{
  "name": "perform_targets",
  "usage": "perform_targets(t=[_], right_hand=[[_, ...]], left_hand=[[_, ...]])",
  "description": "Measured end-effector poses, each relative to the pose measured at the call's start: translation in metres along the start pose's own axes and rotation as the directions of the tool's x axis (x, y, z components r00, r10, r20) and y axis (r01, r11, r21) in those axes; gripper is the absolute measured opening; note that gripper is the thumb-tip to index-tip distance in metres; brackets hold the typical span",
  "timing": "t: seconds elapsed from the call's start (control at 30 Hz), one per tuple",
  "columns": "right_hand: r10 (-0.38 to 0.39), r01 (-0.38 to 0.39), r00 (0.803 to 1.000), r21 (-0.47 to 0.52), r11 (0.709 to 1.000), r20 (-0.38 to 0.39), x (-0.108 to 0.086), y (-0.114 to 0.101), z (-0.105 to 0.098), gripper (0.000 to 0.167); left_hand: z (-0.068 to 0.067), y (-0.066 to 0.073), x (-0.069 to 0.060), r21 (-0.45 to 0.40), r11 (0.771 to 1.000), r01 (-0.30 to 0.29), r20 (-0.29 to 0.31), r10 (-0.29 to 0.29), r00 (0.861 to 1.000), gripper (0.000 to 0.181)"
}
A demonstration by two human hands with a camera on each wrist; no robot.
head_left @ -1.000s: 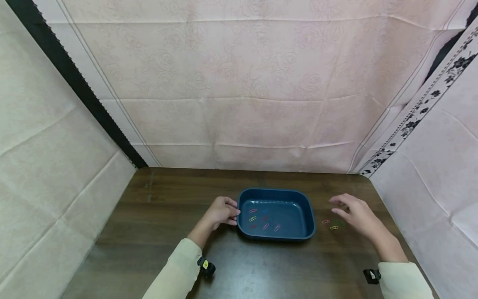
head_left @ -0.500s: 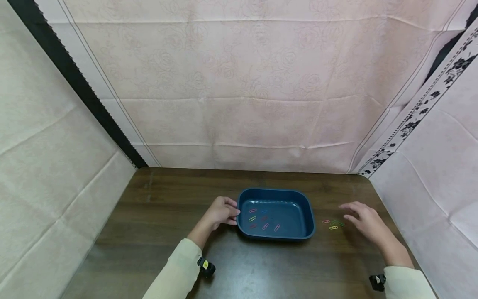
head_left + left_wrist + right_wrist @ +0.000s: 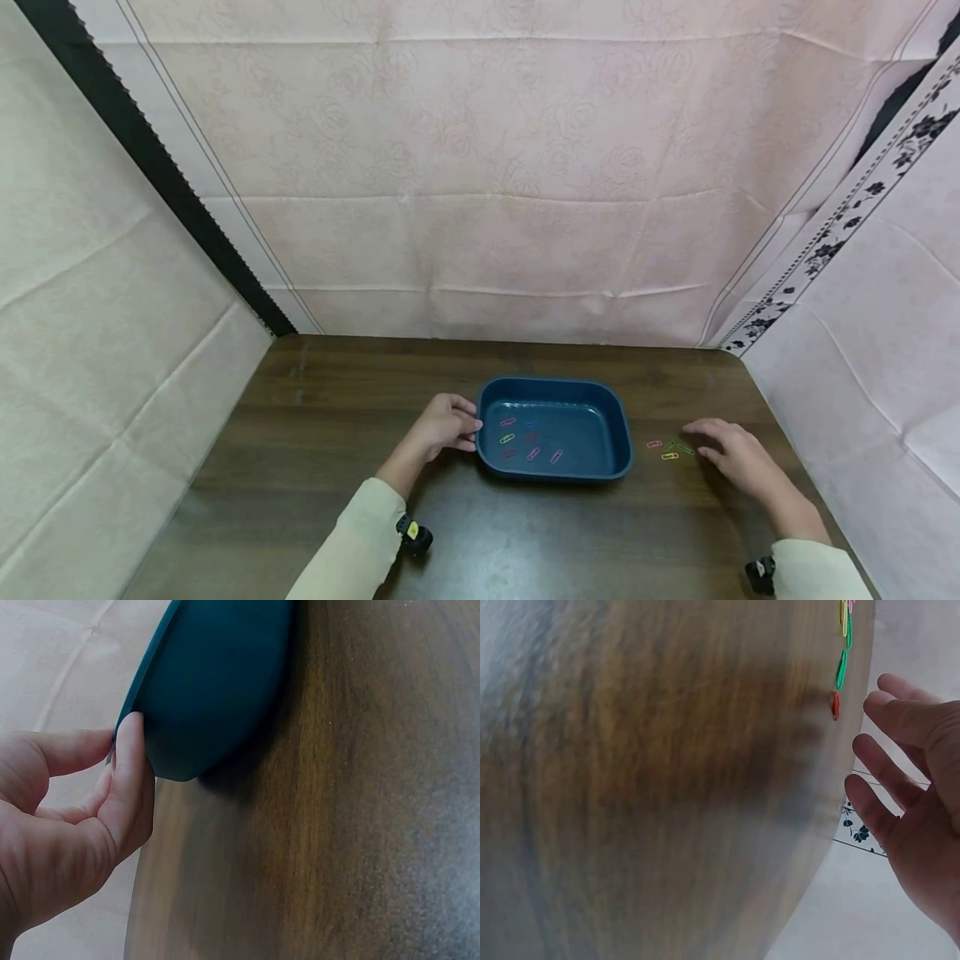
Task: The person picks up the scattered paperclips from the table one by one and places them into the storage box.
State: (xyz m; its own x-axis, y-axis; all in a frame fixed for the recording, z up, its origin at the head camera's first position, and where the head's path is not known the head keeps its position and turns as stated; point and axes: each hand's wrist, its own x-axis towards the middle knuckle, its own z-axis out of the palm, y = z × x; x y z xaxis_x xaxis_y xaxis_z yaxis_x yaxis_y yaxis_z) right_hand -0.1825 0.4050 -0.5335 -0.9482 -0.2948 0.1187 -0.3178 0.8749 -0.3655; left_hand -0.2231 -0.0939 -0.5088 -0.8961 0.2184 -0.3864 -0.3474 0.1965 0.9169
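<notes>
A blue rectangular tray (image 3: 592, 435) lies on the table with several coloured paper clips spread over its left half, among them a yellow paper clip (image 3: 507, 438). My left hand (image 3: 444, 427) pinches the tray's left rim between thumb and fingers, as the left wrist view confirms. To the tray's right, a small group of paper clips sits on the wood: a pink clip (image 3: 655, 444), a yellow clip (image 3: 670, 457) and green ones. My right hand (image 3: 731, 452) hovers just right of them, fingers loosely bent, holding nothing. A red clip (image 3: 835, 706) shows near its fingertips in the right wrist view.
The brown wooden table (image 3: 337, 500) extends around the tray. Pale patterned cloth (image 3: 480, 208) hangs behind the table's back edge, with more cloth on both sides. Each wrist carries a small black camera, such as the left camera (image 3: 415, 535).
My right hand has moved right, then lowered toward the table beside the loose paper clips. The left hand and the tray stay where they were.
</notes>
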Motion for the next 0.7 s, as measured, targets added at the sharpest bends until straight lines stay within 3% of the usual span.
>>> perform_targets(t=[0.33,0.7], right_hand=[[-0.012,0.013,0.998,-0.007,1.0,0.055,-0.0035,0.004,0.0049,0.035],[-0.011,0.012,1.0,-0.068,0.998,0.016,-0.0063,0.0041,0.0076,0.034]], left_hand=[[0.0004,-0.0001,0.0002,-0.006,1.0,0.005,-0.003,-0.005,1.0,0.024],[0.0003,0.0008,0.0002,0.003,1.0,0.012,0.003,-0.012,1.0,0.025]])
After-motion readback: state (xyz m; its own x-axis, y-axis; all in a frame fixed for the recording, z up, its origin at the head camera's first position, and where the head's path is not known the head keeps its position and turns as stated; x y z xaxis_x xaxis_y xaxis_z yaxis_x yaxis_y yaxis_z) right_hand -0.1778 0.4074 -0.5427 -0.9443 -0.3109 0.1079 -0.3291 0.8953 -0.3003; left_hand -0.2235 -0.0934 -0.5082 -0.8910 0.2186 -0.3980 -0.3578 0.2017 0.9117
